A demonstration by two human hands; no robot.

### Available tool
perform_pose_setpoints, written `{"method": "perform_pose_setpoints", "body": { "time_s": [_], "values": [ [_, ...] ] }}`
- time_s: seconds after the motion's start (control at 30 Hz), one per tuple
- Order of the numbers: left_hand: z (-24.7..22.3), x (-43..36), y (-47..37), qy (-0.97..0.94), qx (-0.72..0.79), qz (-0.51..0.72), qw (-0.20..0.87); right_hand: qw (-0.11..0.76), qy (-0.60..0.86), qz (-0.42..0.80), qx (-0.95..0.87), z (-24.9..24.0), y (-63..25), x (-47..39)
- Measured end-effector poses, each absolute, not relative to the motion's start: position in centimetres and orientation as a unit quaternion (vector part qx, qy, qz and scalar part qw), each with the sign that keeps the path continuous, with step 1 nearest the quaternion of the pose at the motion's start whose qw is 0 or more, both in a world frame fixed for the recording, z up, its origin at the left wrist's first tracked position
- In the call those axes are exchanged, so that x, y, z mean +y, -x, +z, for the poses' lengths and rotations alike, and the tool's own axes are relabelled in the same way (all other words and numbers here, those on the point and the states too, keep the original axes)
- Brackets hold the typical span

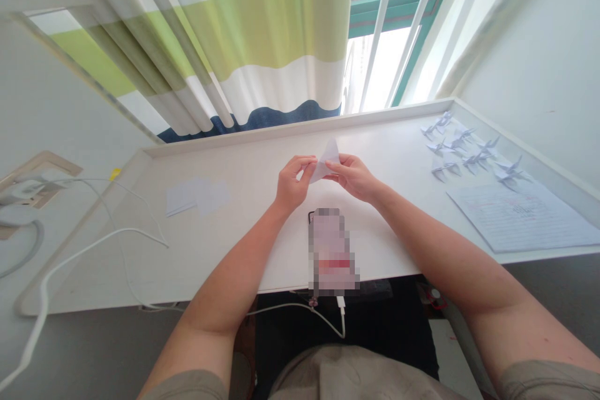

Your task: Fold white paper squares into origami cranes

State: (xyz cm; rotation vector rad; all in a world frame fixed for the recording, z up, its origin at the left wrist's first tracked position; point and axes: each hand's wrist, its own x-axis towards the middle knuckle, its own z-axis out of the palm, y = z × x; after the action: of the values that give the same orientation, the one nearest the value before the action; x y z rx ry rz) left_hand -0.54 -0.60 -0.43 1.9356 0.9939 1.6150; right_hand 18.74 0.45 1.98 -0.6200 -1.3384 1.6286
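Observation:
A small folded white paper (329,153) is held up over the white table between my two hands, its pointed end upward. My left hand (296,180) pinches its left lower edge between thumb and fingers. On the other side my right hand (352,175) grips it, thumb on the near face and fingers behind. Just below the hands lies a phone (330,250), its screen blurred out, with a white cable plugged into its near end.
Several folded paper cranes (478,156) stand at the table's back right, behind a written sheet (520,215). Loose white paper squares (194,195) lie on the left. White cables (117,232) cross the left edge. A raised rim (300,129) runs along the back.

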Motion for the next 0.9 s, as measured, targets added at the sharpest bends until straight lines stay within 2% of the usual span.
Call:
{"method": "perform_pose_setpoints", "body": {
  "time_s": [0.2,0.37,0.57,0.9],
  "values": [
    [-0.1,-0.6,0.7,-0.685,0.367,0.598,0.195,0.455,0.229,0.670,-0.541,1.9,-18.8,0.5],
    [-0.2,-0.6,0.3,-0.643,0.366,0.616,0.272,0.489,0.235,0.672,-0.505,1.5,-18.7,0.8],
    [-0.1,-0.8,-0.4,-0.620,0.325,0.621,0.353,0.477,0.243,0.675,-0.508,1.4,-18.4,0.8],
    [-0.4,-1.0,-0.4,-0.653,0.326,0.629,0.269,0.499,0.280,0.649,-0.501,0.5,-18.0,1.1]
  ]
}}
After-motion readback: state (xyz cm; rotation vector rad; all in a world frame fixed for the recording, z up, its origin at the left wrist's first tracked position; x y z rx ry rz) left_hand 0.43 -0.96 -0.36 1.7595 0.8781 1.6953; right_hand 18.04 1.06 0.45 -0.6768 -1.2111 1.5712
